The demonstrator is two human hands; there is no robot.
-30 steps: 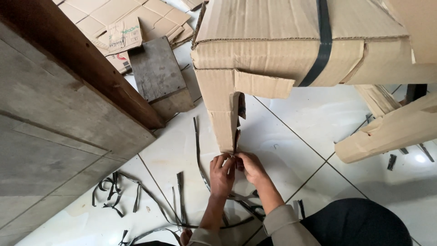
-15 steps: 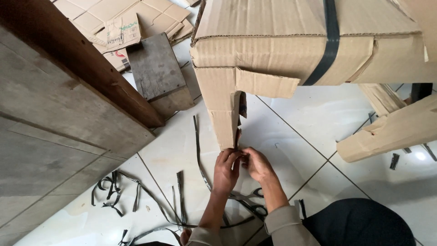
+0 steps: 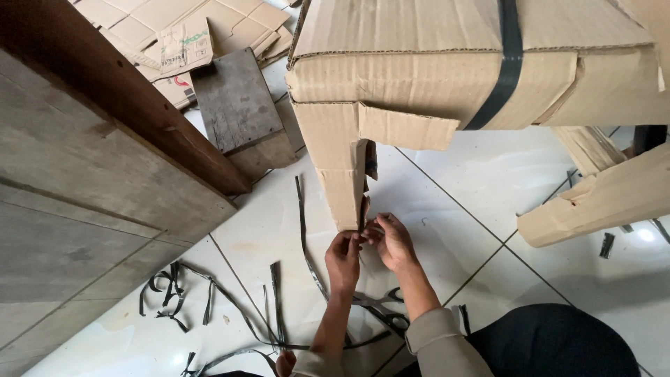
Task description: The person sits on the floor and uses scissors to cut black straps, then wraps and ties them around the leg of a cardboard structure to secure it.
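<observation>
Both hands at the bottom corner of a large cardboard box point(image 3: 419, 77), at the lower end of its vertical edge. Left hand point(image 3: 343, 257) with fingers curled and pressed together, pinching the lowest tip of the box corner. Right hand point(image 3: 391, 241) just beside it, on the right of the same corner, fingertips closed on the torn cardboard seam; touching or almost touching the left hand. A black plastic strap point(image 3: 508, 63) wrapped around the box, well to the right of the corner and higher. Under the box, white floor tiles point(image 3: 474, 188) with many cut black strap pieces point(image 3: 301, 216) lying left of the corner and below it. Scissors point(image 3: 380, 307) on the floor below the box corner, between the two forearms. Left of the box, a wooden panel point(image 3: 91, 174) and flattened cardboard sheets point(image 3: 174, 42) behind it. Right of the box, another cardboard piece point(image 3: 600, 202).
</observation>
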